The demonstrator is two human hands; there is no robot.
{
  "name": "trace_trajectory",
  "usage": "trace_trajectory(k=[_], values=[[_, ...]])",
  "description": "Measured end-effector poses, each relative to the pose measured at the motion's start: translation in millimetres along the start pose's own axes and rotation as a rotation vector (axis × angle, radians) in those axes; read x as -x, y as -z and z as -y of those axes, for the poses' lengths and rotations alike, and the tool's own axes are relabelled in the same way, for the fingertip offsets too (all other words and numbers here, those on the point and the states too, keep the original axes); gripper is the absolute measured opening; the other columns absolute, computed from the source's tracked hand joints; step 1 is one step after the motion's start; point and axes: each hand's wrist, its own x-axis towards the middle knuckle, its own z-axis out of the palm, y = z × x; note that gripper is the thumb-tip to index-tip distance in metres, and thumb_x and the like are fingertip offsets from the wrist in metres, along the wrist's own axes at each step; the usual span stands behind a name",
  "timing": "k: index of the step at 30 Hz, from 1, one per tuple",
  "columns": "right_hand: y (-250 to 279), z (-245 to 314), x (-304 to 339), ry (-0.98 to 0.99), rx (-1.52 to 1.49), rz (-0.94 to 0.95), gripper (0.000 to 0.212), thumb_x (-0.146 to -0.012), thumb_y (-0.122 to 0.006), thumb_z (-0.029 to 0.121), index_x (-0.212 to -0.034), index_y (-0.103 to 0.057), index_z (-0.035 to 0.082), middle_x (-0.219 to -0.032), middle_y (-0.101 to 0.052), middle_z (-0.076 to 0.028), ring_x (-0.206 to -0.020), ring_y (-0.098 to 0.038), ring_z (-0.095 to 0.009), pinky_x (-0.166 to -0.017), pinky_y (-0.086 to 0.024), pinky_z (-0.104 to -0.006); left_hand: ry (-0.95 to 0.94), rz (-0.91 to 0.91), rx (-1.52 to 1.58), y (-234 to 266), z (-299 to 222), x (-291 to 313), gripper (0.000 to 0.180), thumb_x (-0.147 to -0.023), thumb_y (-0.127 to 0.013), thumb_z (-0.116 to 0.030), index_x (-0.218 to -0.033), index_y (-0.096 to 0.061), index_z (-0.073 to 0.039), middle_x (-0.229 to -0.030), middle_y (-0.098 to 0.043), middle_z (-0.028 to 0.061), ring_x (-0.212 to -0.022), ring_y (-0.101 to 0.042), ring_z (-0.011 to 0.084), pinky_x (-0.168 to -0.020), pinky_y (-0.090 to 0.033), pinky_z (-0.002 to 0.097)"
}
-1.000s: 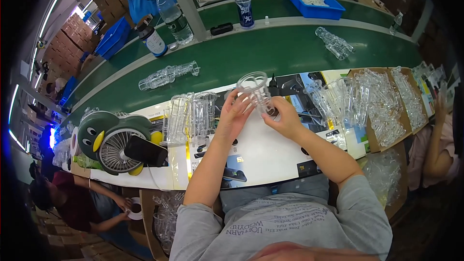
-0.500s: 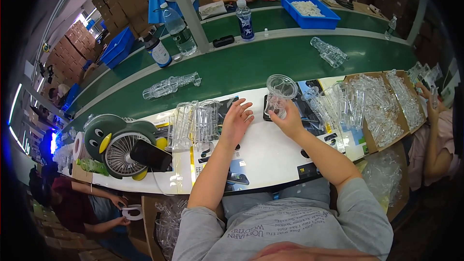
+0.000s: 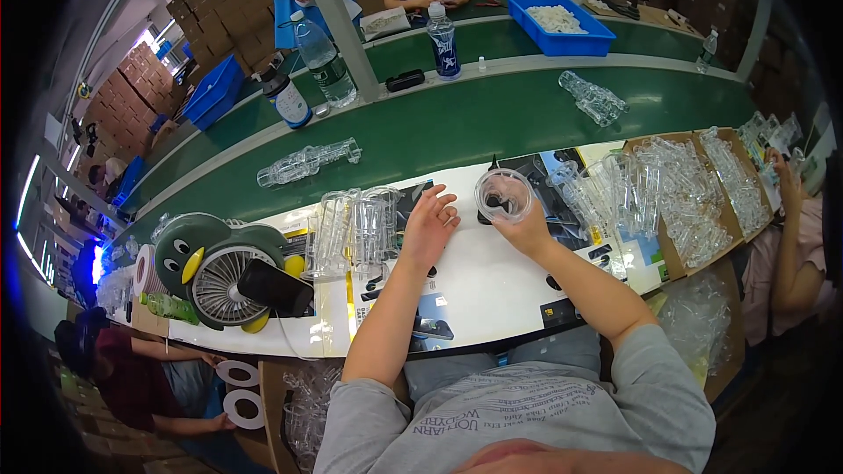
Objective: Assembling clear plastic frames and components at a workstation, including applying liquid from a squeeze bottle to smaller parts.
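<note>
A clear plastic cup-shaped piece with a wide round rim is held in my right hand, its open end turned up toward me. Dark shapes show through its middle. My left hand hovers beside it over the white tabletop, holding nothing, fingers loosely curled and apart. Left of that hand, a row of clear plastic pieces stands on the table. More clear pieces lie to the right of my right hand.
Open cartons of clear parts stand at the right, near another person's hand. A green conveyor beyond carries two clear pieces, with bottles and a blue bin farther off. A penguin-shaped fan and a dark phone sit left.
My right hand has tilted the clear piece so its rim faces me, lower than before. My left hand has barely moved. At lower left, a co-worker's white rings have spread apart.
</note>
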Motion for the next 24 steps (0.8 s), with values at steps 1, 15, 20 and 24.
trace_trajectory(k=[1,15,20,24], values=[[0,1,0,-0.004,-0.062,-0.032,0.041,-0.06,-0.066,0.007,-0.1,-0.055,0.001,-0.102,-0.058,-0.012,-0.094,-0.056,-0.026,-0.082,-0.044,-0.0323,0.0,0.002,0.002,0,0,0,0.029,-0.086,-0.052,-0.022,-0.112,-0.047,-0.01,-0.099,-0.056,0.005,-0.082,-0.053,0.0133,-0.078,-0.043,0.0307],[6,4,-5,0.212,0.173,-0.015,0.037,-0.07,-0.066,0.026,-0.097,-0.057,0.002,-0.108,-0.055,-0.013,-0.098,-0.054,-0.027,-0.082,-0.044,-0.0338,-0.003,-0.001,0.015,0,1,0,0.03,-0.086,-0.052,-0.021,-0.112,-0.048,-0.009,-0.095,-0.056,0.0053,-0.081,-0.053,0.0139,-0.077,-0.043,0.0302],[3,0,-4,0.162,0.117,-0.03,0.038,-0.071,-0.066,0.026,-0.098,-0.056,0.003,-0.108,-0.054,-0.013,-0.097,-0.054,-0.028,-0.082,-0.044,-0.0341,-0.006,0.003,0.013,1,0,0,0.03,-0.086,-0.052,-0.021,-0.112,-0.048,-0.008,-0.094,-0.056,0.0051,-0.081,-0.052,0.0141,-0.077,-0.043,0.03],[3,-1,-4,0.161,0.13,-0.035,0.037,-0.07,-0.066,0.023,-0.099,-0.055,0.003,-0.108,-0.054,-0.012,-0.097,-0.054,-0.028,-0.082,-0.044,-0.0342,-0.004,0.005,0.02,0,0,0,0.029,-0.086,-0.052,-0.021,-0.112,-0.048,-0.008,-0.094,-0.056,0.0049,-0.081,-0.053,0.0138,-0.077,-0.043,0.0299]])
